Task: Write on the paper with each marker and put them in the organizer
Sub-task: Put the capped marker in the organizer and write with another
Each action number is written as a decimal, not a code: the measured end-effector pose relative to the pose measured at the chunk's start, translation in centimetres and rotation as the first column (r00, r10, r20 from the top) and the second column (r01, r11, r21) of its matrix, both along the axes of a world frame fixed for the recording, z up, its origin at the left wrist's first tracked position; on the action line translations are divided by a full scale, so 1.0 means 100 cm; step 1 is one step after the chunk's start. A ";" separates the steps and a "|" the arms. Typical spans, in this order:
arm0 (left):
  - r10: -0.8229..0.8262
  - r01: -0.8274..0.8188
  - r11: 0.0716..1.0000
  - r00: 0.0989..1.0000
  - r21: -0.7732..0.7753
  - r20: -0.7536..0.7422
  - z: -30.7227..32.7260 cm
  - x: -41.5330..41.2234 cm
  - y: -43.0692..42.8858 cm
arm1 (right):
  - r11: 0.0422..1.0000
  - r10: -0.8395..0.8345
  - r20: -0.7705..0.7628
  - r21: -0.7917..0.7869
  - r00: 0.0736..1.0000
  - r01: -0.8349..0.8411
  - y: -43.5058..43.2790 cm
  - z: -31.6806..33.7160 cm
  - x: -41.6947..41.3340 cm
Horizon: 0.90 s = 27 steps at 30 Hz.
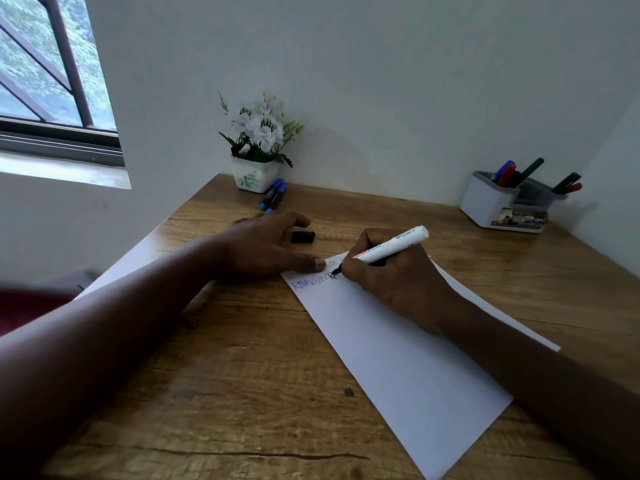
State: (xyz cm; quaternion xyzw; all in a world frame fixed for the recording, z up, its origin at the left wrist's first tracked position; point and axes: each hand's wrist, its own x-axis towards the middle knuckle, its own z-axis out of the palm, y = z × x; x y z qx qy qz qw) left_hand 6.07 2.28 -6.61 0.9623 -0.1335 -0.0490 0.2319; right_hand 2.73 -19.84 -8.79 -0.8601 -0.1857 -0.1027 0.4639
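Observation:
A white sheet of paper (408,368) lies slanted across the wooden desk (242,375), with blue writing near its top left corner. My right hand (391,271) grips a white marker (394,244) whose dark tip touches the paper beside the writing. My left hand (266,244) lies flat with fingers spread, and its thumb presses the paper's top corner. A black cap (302,236) lies on the desk just beyond my left fingers. Two blue markers (274,196) lie by the flower pot. The white organizer (505,206) at the back right holds several markers.
A white pot of artificial white flowers (258,157) stands against the back wall. A window (52,81) is at the upper left. Walls close the desk at the back and right. Something dark red (27,306) sits beyond the desk's left edge.

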 end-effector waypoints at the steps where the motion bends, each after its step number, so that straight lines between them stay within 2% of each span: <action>1: 0.001 -0.001 1.000 1.000 0.000 0.000 0.000 0.001 0.000 | 1.000 0.001 -0.006 0.004 1.000 -0.001 0.000 0.000 0.000; 10: -0.001 0.001 1.000 1.000 -0.016 -0.002 -0.005 0.006 0.004 | 0.999 -0.024 -0.001 0.048 1.000 0.024 0.003 0.001 -0.003; 14: 0.003 -0.003 0.999 1.000 -0.038 -0.017 -0.007 0.009 0.004 | 0.987 -0.074 -0.035 0.138 0.997 0.078 0.000 0.001 -0.002; 27: -0.006 0.006 0.999 1.000 -0.054 -0.013 -0.006 0.008 0.003 | 0.996 -0.031 -0.022 0.084 0.999 0.033 0.001 0.002 -0.002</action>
